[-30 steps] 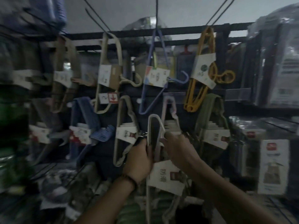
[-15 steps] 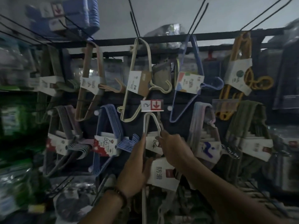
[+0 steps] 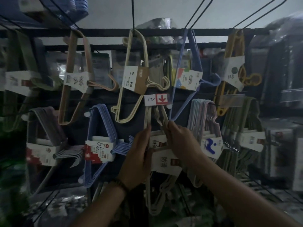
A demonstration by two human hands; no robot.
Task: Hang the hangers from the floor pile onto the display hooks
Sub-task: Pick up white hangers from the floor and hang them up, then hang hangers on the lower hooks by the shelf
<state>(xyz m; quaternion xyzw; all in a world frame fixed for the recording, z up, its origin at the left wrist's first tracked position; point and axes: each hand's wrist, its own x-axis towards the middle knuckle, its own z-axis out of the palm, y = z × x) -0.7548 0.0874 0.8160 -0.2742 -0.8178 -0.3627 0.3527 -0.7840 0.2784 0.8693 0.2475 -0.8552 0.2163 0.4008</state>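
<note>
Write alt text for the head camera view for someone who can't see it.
The left hand and right hand grip a cream hanger bundle against a display wall, its top under a price tag marked 12 with a red arrow. A blue bundle hangs to its left, a pastel bundle to its right.

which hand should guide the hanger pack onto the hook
Right, probably: the right hand pinches the beige hanger pack higher, just below the price tag; the left hand grips its side lower.

The hangers look matt plastic, their sleeve paper, the rail dark metal.
</note>
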